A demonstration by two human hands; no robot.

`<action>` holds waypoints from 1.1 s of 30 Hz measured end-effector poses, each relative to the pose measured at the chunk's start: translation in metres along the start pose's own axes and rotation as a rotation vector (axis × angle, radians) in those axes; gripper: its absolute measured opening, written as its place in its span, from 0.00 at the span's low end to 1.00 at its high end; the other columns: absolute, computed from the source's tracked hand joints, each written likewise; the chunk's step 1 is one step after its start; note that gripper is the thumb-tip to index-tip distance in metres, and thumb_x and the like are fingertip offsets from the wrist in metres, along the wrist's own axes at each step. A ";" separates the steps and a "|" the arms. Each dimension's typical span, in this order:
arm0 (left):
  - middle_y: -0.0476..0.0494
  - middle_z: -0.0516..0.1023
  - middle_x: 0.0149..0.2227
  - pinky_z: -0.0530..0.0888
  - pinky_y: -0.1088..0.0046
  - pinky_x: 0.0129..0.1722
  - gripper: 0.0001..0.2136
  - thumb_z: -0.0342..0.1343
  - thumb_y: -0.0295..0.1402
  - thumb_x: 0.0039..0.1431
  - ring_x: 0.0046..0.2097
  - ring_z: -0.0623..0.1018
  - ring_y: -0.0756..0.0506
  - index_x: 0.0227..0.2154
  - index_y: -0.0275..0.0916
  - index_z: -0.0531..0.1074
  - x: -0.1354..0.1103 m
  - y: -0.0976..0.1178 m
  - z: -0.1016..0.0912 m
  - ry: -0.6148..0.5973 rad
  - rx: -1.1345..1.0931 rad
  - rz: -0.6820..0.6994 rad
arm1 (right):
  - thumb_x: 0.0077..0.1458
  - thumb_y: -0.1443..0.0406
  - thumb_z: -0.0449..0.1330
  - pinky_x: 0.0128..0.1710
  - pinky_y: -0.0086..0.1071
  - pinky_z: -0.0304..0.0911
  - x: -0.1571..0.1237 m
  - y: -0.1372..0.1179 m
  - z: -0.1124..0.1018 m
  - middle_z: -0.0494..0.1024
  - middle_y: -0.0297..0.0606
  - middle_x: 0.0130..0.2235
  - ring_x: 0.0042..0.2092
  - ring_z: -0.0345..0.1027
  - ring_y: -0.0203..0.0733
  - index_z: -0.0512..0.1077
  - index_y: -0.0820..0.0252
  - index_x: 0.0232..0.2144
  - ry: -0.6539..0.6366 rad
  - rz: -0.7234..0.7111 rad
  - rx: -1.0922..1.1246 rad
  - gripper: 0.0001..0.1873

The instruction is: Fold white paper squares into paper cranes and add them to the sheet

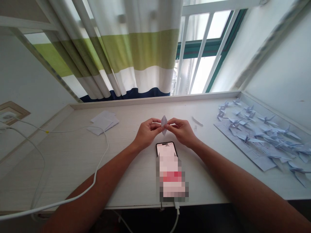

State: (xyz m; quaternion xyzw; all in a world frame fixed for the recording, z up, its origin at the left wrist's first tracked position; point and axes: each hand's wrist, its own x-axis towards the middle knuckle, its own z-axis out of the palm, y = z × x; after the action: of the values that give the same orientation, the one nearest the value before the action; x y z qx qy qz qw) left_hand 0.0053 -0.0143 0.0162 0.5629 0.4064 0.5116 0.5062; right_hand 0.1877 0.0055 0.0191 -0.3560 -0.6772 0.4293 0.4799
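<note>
A small piece of folded white paper [164, 121], pointed at top and bottom, is held upright above the middle of the desk. My left hand [148, 132] pinches its left side between thumb and fingers. From the right, my right hand [182, 131] pinches the same paper, its fingertips close to those of the left. Fingers cover part of the folds. Just below the hands lies a phone [167, 149] with a lit screen, much of it pixelated.
Several folded paper cranes [252, 121] crowd the right side, some on a printed sheet [262, 161]. White paper squares [103, 122] lie at left. A paper strip [197, 121] rests right of my hands. A white cable [97, 168] loops over my left forearm; another plug [177, 204] enters the phone.
</note>
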 end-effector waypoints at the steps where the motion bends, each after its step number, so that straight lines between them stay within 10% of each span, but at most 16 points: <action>1: 0.42 0.84 0.33 0.74 0.67 0.40 0.18 0.70 0.40 0.50 0.36 0.82 0.44 0.39 0.37 0.72 0.000 0.000 0.000 0.007 0.016 0.004 | 0.52 0.49 0.68 0.43 0.41 0.71 0.000 -0.001 0.000 0.82 0.39 0.35 0.38 0.75 0.44 0.80 0.58 0.31 -0.012 -0.001 0.011 0.18; 11: 0.46 0.83 0.34 0.71 0.69 0.39 0.19 0.67 0.38 0.55 0.34 0.78 0.47 0.33 0.42 0.59 -0.005 -0.002 0.002 -0.023 0.157 0.145 | 0.53 0.46 0.66 0.40 0.38 0.70 -0.001 -0.009 0.001 0.80 0.38 0.32 0.35 0.73 0.42 0.78 0.59 0.29 -0.020 0.025 0.049 0.21; 21: 0.44 0.83 0.44 0.76 0.65 0.49 0.10 0.63 0.33 0.60 0.45 0.82 0.44 0.45 0.43 0.78 -0.007 0.000 0.001 -0.002 0.411 0.444 | 0.49 0.53 0.70 0.48 0.42 0.65 0.000 -0.006 -0.001 0.78 0.35 0.32 0.38 0.72 0.40 0.75 0.58 0.27 -0.081 0.283 0.398 0.16; 33: 0.44 0.84 0.39 0.76 0.68 0.41 0.15 0.58 0.26 0.64 0.40 0.80 0.47 0.51 0.47 0.78 0.000 -0.004 -0.006 -0.016 0.622 0.827 | 0.51 0.54 0.70 0.38 0.36 0.71 -0.006 -0.013 0.000 0.78 0.35 0.30 0.31 0.73 0.37 0.74 0.58 0.34 -0.114 0.494 0.484 0.16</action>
State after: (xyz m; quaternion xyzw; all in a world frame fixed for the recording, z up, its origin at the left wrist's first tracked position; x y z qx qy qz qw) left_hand 0.0000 -0.0124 0.0122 0.8043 0.2789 0.5195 0.0736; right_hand 0.1884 -0.0047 0.0292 -0.3605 -0.4747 0.6999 0.3935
